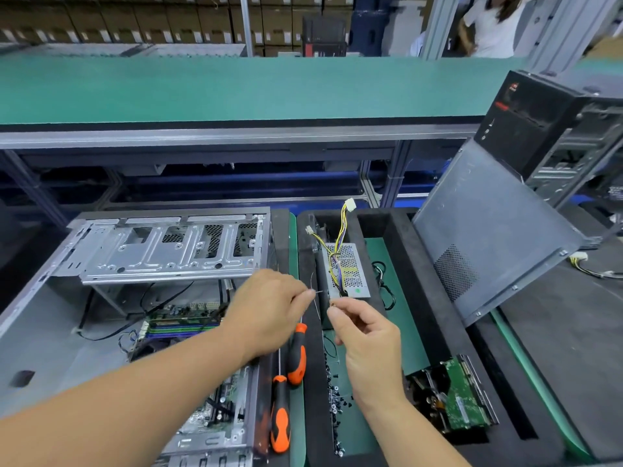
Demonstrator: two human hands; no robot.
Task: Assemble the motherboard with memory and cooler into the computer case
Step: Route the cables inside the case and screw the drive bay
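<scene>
The green motherboard (183,323) lies inside the open grey metal computer case (101,298), beneath the left forearm. The left hand (266,311) pinches a thin screwdriver shaft (315,292); the right hand (365,342) pinches a small screw (332,304) just beside it.

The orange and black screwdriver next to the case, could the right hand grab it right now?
Probably not yet: the orange and black screwdriver lies uncovered and near, but the right hand is already pinching a small screw, which it would first have to pass on.
</scene>
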